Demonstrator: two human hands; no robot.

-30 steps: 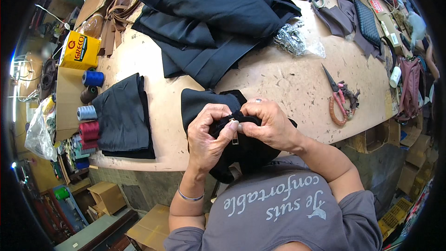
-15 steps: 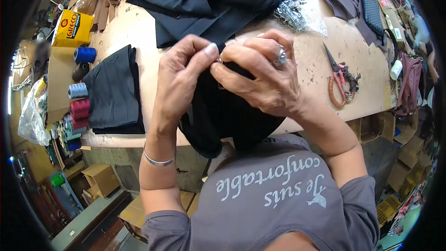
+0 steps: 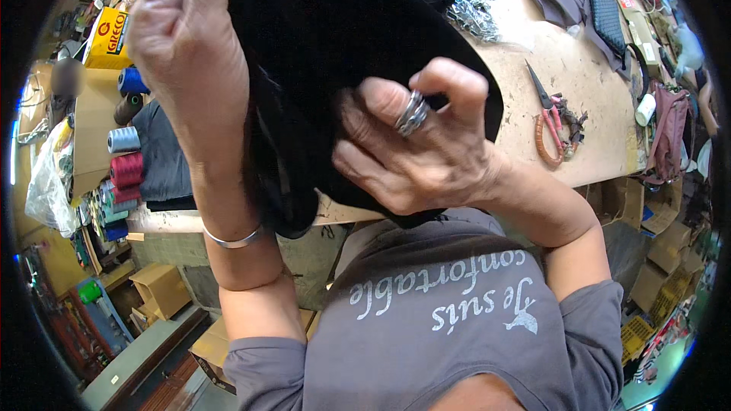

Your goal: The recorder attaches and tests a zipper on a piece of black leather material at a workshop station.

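Observation:
A large piece of black cloth (image 3: 320, 38) hangs in front of me over the near part of the table and reaches toward my shirt. Up at the top left, my left hand (image 3: 190, 38) is closed on its upper edge; the fingertips are cut off by the frame. At the middle, my right hand (image 3: 422, 137) has its fingers bent against the cloth's face, gripping it. The thumb side is blurred, and whether something small is pinched there cannot be seen. A silver bangle is on my left wrist and a ring on my right hand.
Scissors (image 3: 547, 118) with wrapped handles lie at the right. Foil-like material (image 3: 474, 17) sits behind the cloth. Folded dark fabric (image 3: 166, 160) and thread cones (image 3: 126, 171) are at the left, near a yellow box (image 3: 106, 38). A white bottle (image 3: 646, 110) stands at the right edge.
My hands, which were together at the middle, are now apart. The left has gone up and left, raising and spreading the cloth; the right has moved slightly down.

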